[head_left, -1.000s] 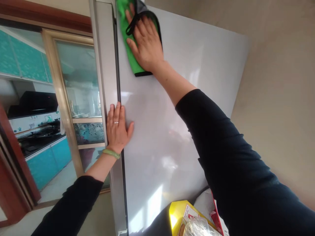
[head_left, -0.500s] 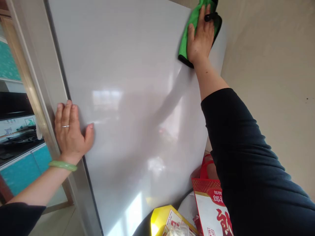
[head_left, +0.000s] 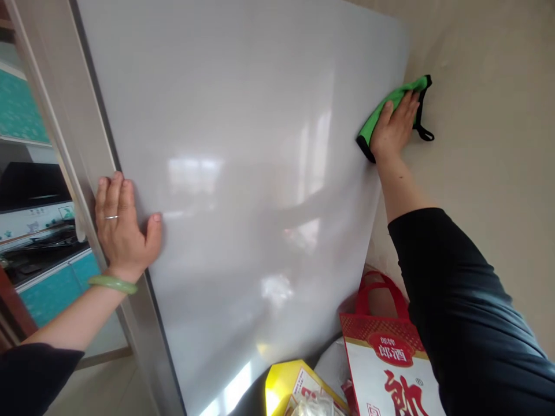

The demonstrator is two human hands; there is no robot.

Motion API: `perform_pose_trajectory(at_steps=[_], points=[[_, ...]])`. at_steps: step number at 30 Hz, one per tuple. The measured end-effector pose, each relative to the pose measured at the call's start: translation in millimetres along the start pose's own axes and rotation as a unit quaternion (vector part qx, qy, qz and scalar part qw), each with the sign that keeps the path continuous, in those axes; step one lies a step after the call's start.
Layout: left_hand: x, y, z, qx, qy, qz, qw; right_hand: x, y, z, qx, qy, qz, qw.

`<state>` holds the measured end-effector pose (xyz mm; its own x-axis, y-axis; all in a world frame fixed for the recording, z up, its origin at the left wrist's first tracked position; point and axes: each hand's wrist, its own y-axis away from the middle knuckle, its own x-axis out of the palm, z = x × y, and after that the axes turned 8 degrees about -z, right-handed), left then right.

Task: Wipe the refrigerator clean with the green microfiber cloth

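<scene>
A glossy pale grey panel (head_left: 243,242), like the side of a large appliance, fills the middle of the view. On its left border, across the dark seam and the metallic frame (head_left: 82,110), my left hand (head_left: 124,228) lies flat with its thumb spread; it holds nothing. My right hand (head_left: 395,128) has a green cloth (head_left: 376,122) with black trim under its palm and fingers, at the panel's far right edge beside the wall. Part of the cloth is hidden beneath the hand, and its black loop hangs out on the right.
Below stand a red and white paper bag (head_left: 368,358) with red handles and a yellow box (head_left: 280,384) with a clear plastic wrapping on it. A beige wall (head_left: 489,115) rises at right. Turquoise cabinets (head_left: 47,297) and a black stove show through the opening at left.
My right hand and the green cloth have moved down and to the right, from the panel's upper part to its right edge. My left hand stays in about the same place.
</scene>
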<state>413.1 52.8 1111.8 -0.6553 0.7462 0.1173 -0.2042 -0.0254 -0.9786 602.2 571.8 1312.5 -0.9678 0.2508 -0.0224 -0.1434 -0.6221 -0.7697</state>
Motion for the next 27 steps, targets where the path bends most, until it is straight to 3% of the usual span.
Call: perform_pose_trajectory(at_steps=[4,9,13,16,21,27], points=[[4.3,2,0,-0.032,0.05,0.0,0.998,1,42,34,-0.016,0.013,-0.015,1.0],[11.0,5,5,-0.046,0.087,-0.003,0.995,18,104,129,-0.151,-0.041,-0.014,0.988],[10.4,5,4,-0.064,0.127,-0.005,0.99,31,166,205,-0.276,-0.112,0.002,0.955],[7.9,5,1,-0.085,0.145,-0.01,0.986,31,215,245,-0.338,-0.144,0.035,0.929],[8.2,7,1,-0.08,0.167,-0.012,0.983,24,299,272,-0.425,-0.143,0.083,0.89],[10.3,11,7,-0.084,0.205,-0.037,0.974,35,388,263,-0.535,-0.101,0.155,0.824]])
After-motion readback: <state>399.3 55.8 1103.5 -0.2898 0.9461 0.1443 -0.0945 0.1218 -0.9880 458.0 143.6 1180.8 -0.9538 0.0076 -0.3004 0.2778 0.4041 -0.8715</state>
